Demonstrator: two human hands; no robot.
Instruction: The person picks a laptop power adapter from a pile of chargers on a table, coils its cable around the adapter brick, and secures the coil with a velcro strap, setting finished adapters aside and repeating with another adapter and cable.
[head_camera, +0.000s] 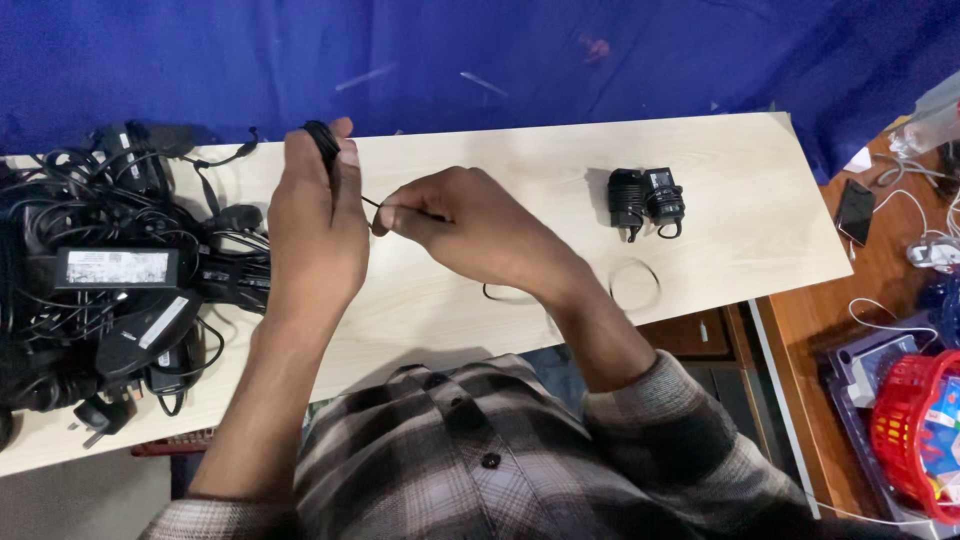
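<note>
From the head view, the left hand (315, 215) closes its grip around a coiled black power-adapter bundle (323, 143) above the pale wooden tabletop (520, 170); the right hand (460, 225) pinches its thin black cord (371, 202) taut, seemingly to keep the winding tight; a tangled heap of black adapters (110, 280) lies left; one bundled black adapter (645, 198) sits right.

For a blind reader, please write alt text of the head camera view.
Over a pale board, the left hand holds a black adapter while the right hand pinches its thin cable. A tangled adapter pile lies left.
</note>
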